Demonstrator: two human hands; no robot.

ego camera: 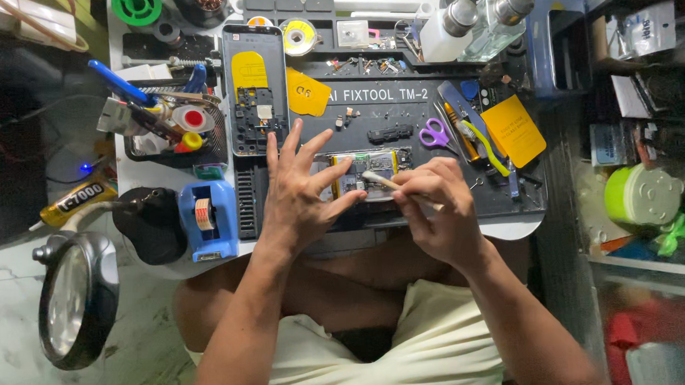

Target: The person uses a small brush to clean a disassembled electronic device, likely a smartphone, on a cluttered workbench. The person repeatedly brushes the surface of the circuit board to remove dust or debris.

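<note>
Black repair mat (pixel 434 204) on the table carries the opened phone with its yellow-edged battery (pixel 366 174). The left hand (pixel 301 194), fingers spread, steadies it; the right hand (pixel 434 204) pinches a thin pale prying stick (pixel 380 180), seemingly working inside. Continuing likely calls for gentle leverage.

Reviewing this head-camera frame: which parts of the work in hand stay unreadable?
- Opened phone: its left and right ends are covered by the left hand and right hand.
- Thin tool: its rear end is buried in the right hand's grip.
- Tiny parts on the dark mat: too small to identify.
</note>
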